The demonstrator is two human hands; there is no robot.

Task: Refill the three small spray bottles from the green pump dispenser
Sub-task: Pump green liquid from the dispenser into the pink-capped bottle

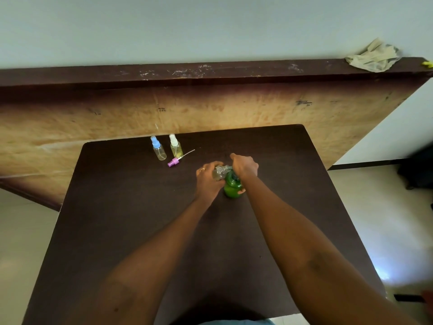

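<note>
A: Status of legible text, labels, brands, numbers, signs?

B: None can be read.

A: Candidate markings?

B: Dark marks on the upright wooden board behind the table: one cluster toward its upper right, two smaller ones left of centre. All are too blurred to resolve into characters.

A: Containers?

B: Green pump dispenser, clear spray bottle, blue-capped spray bottle, white-capped spray bottle: no readable print.

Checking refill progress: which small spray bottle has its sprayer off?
The clear bottle gripped in the left hand; its pink sprayer lies on the table. The blue-topped bottle and white-topped bottle stand capped.
</note>
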